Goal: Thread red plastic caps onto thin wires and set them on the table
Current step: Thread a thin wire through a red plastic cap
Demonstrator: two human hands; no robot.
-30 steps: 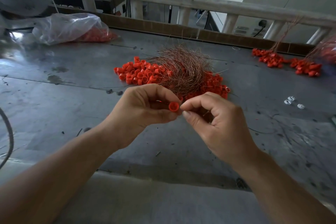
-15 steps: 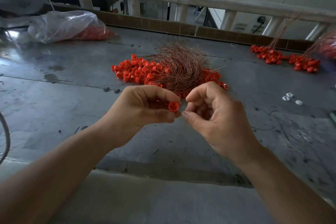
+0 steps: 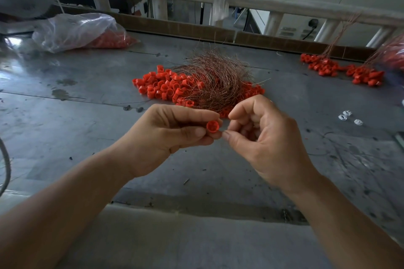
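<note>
Dozens of loose caps are strewn on the grey desk. One red cap is pinched, mouth camera-ward, by the left hand. The right hand grip cannot be judged.

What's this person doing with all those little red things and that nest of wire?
A person is working bare-handed at a metal table. The left hand pinches one red cap between thumb and fingers. The right hand, fingers curled, has its thumb tip right at the cap's edge, as if feeding in a wire, though any wire there is too thin to see. Behind lie loose caps and a tangle of copper wires. Caps already on wires sit far right.
</note>
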